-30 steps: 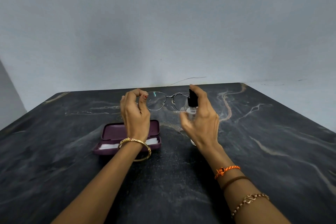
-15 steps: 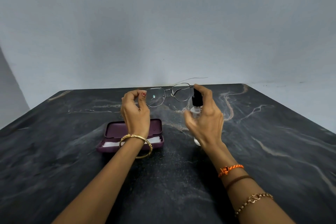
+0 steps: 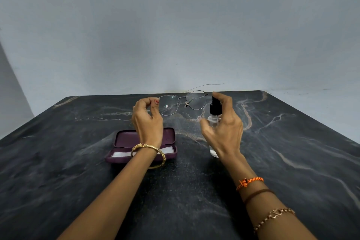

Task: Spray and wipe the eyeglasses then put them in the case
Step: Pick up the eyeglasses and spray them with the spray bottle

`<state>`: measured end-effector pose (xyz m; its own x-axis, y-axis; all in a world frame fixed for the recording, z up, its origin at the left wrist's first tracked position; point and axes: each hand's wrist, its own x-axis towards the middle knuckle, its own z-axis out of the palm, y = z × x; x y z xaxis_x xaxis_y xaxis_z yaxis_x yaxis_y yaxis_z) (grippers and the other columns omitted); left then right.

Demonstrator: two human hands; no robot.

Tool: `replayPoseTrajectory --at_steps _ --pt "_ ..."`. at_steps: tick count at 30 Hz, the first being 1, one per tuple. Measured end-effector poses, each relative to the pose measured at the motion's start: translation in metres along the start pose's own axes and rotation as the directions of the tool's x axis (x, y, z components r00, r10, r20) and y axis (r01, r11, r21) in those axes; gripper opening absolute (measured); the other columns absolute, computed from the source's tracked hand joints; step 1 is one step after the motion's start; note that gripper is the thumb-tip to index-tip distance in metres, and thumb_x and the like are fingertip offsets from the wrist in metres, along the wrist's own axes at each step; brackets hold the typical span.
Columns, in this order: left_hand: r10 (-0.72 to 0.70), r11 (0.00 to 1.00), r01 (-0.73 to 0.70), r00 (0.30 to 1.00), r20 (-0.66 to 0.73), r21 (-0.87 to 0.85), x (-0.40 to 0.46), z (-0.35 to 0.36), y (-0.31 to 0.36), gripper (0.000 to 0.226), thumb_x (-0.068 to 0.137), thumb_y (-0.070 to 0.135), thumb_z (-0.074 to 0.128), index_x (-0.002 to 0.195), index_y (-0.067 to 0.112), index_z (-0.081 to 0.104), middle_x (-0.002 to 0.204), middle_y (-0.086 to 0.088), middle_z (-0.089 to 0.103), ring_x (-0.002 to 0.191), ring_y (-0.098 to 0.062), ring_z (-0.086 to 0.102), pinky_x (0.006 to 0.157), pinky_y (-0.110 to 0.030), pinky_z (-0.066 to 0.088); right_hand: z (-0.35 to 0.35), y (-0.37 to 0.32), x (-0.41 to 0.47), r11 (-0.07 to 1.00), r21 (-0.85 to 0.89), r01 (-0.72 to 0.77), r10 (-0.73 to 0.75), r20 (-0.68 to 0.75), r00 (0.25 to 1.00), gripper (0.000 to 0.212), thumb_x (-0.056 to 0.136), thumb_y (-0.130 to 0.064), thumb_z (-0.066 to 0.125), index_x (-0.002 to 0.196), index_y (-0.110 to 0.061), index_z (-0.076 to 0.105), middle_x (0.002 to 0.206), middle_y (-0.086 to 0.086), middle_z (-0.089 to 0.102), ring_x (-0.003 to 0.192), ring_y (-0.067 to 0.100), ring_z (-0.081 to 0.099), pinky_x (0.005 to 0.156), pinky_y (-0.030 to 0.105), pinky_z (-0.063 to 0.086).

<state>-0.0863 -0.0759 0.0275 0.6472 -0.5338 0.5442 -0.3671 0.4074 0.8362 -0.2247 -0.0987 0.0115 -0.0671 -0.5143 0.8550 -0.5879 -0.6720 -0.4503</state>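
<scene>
The left hand (image 3: 148, 121) is pinching the near end of the glasses (image 3: 182, 101) between thumb and fingertips, holding them up over the far part of the table (image 3: 292, 152). Compared with a second ago it is carrying them higher and a little farther away, so both lenses are now tilting toward the bottle. The right hand (image 3: 224, 128) is wrapping around the clear spray bottle (image 3: 214, 115), with the forefinger resting on top of its black pump; it too is sitting higher than before, bringing the nozzle level with the right lens and just beside it. That lining-up suggests the spraying is about to happen or is under way, though no mist is showing. Below the left wrist the purple case (image 3: 124, 140) is lying open on the table with a white cloth (image 3: 119, 154) inside, so wiping and packing away are still ahead.
</scene>
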Motion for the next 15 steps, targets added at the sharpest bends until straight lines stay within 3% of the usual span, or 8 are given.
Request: replayPoseTrajectory --at_steps 4,7,11,15 --pt "-0.003 1.000 0.003 1.000 0.012 -0.002 0.000 0.000 0.000 0.012 0.087 0.020 0.052 0.087 0.009 0.057 0.090 -0.014 0.062 0.088 -0.035 0.057 0.078 -0.046 0.049 0.002 -0.001 -0.002 1.000 0.008 0.016 -0.016 -0.006 1.000 0.070 0.059 0.000 0.068 0.118 -0.021 0.037 0.087 0.009 0.066 0.056 0.015 0.052 0.046 0.015 0.036" --pt "-0.001 1.000 0.001 1.000 0.013 -0.003 -0.001 0.000 -0.001 0.014 0.087 0.020 0.052 0.088 0.008 0.058 0.092 -0.017 0.063 0.085 -0.033 0.056 0.073 -0.042 0.048 0.002 -0.002 -0.004 1.000 0.002 0.009 -0.009 -0.007 1.000 0.074 0.060 0.000 0.067 0.119 -0.027 0.031 0.089 0.011 0.066 0.053 0.022 0.056 0.044 0.024 0.043" --pt "-0.003 1.000 0.003 1.000 0.016 -0.017 -0.002 0.001 -0.003 0.007 0.087 0.018 0.053 0.083 0.013 0.056 0.085 -0.008 0.060 0.079 -0.022 0.054 0.092 -0.059 0.042 0.003 -0.005 -0.004 0.998 0.002 0.056 -0.056 0.002 0.998 0.074 0.060 -0.001 0.069 0.120 -0.024 0.033 0.087 0.012 0.067 0.049 0.013 0.048 0.044 0.018 0.037" --pt "0.001 1.000 -0.001 1.000 0.015 -0.021 -0.004 0.003 -0.004 0.007 0.087 0.018 0.053 0.081 0.015 0.055 0.082 -0.004 0.058 0.077 -0.029 0.056 0.093 -0.063 0.039 0.004 -0.015 -0.005 0.990 0.011 0.143 -0.143 0.030 0.989 0.071 0.055 -0.001 0.068 0.116 -0.021 0.039 0.086 0.011 0.069 0.048 0.012 0.050 0.045 0.015 0.039"
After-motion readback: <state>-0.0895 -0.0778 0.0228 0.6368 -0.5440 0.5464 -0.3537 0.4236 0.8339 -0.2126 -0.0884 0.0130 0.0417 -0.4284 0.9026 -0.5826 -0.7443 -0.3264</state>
